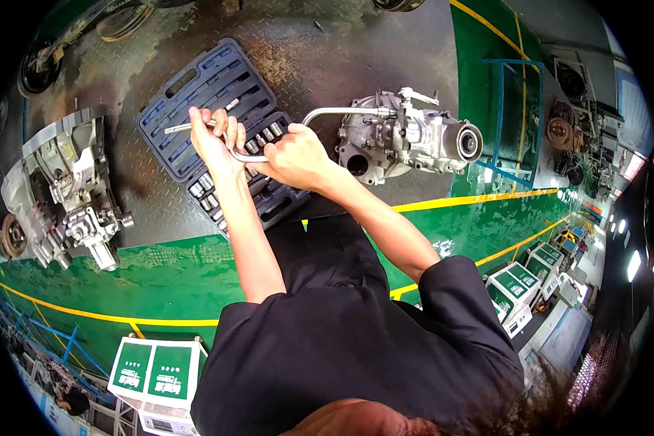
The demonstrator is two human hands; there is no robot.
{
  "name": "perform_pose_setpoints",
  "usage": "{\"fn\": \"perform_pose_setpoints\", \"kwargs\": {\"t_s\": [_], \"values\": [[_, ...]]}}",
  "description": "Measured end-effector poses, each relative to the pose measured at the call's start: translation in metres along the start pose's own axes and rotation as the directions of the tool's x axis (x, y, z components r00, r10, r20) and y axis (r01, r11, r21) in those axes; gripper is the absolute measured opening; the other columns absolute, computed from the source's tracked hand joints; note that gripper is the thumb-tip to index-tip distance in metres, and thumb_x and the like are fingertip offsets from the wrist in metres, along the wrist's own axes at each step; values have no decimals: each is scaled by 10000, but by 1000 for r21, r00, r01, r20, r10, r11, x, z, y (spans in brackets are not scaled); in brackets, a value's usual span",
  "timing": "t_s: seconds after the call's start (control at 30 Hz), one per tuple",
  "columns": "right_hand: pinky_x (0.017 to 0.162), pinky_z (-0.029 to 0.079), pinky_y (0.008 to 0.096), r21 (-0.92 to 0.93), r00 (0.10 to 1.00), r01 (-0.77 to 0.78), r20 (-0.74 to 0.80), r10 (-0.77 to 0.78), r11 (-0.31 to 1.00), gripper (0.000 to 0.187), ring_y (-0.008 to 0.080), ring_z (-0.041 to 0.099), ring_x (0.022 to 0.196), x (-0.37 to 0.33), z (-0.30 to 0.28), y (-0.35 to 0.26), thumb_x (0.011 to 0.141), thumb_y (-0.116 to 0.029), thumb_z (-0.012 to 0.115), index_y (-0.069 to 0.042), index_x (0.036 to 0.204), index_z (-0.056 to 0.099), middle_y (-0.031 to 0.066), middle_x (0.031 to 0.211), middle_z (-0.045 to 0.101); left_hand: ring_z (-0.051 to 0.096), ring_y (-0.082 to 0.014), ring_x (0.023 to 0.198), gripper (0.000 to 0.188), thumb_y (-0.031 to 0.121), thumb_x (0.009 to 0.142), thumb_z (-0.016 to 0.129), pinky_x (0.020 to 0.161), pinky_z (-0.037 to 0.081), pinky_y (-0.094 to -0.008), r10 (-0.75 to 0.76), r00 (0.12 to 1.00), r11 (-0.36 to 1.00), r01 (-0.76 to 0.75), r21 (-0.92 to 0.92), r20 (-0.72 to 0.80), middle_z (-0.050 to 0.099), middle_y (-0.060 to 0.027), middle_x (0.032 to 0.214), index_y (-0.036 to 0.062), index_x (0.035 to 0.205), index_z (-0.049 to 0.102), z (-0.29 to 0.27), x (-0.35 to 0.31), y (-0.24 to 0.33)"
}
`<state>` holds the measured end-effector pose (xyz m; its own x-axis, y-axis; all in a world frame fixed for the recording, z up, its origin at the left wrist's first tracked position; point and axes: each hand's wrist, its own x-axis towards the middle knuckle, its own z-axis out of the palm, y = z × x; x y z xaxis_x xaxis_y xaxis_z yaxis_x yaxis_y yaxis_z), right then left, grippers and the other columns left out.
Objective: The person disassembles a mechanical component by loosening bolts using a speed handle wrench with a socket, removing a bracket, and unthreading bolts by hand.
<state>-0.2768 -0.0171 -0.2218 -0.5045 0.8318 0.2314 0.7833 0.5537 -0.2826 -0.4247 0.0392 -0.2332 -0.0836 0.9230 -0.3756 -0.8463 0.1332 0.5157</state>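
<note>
Above the blue plastic socket case point(225, 62), a cranked silver bar point(345, 111) is gripped by the outstretched, curled left hand point(220, 142) and right hand point(298, 156).

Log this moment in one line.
Left hand: gripping bent metal bar | Right hand: gripping same bar | Nearby: open socket case, metal gear housing

The tabletop point(385, 43) (scuffed metal) bears gearboxes point(429, 138) and a toolbox point(174, 149).

Left hand point(215, 143) curled, right hand point(299, 157) (fisted) — close together
</note>
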Motion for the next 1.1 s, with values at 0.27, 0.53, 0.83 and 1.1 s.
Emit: {"fn": "perform_pose_setpoints", "kwargs": {"t_s": [0.27,0.53,0.83,1.1], "values": [[667,447,377,23,1000,-20,17,20,1000,578,260,515,394,5,-18,4,878,-530,634,-76,522,607,92,439,509,239,-65,394,344,382,1055,472,338,203,-236,-79,997,995,78,56,5,333,29,589,112,843,446,18,-1,8],[709,469,395,78,993,-96,71,91,992,593,296,559,431,6,-25,0,890,-503,609,-59,496,615,130,454,544,238,-56,400,297,311,1044,500,339,192,-235,-125,991,987,130,89,-56,342,28,588,101,840,450,20,3,9],[767,464,409,126,990,-122,79,113,984,522,296,594,471,5,-23,-8,876,-452,622,-45,550,656,139,495,583,422,-370,1252,516,260,996,565,1026,352,-503,740,615,-163,-229,960,272,497,-262,1242,-45,1363,371,10,-24,-3],[589,521,517,391,975,-215,41,216,895,166,418,652,607,-4,-9,-25,699,-168,649,-4,672,656,233,616,626,506,-329,707,226,145,745,729,889,476,-461,-319,319,-197,-943,267,892,478,-118,731,34,770,533,-10,-46,54]]}}
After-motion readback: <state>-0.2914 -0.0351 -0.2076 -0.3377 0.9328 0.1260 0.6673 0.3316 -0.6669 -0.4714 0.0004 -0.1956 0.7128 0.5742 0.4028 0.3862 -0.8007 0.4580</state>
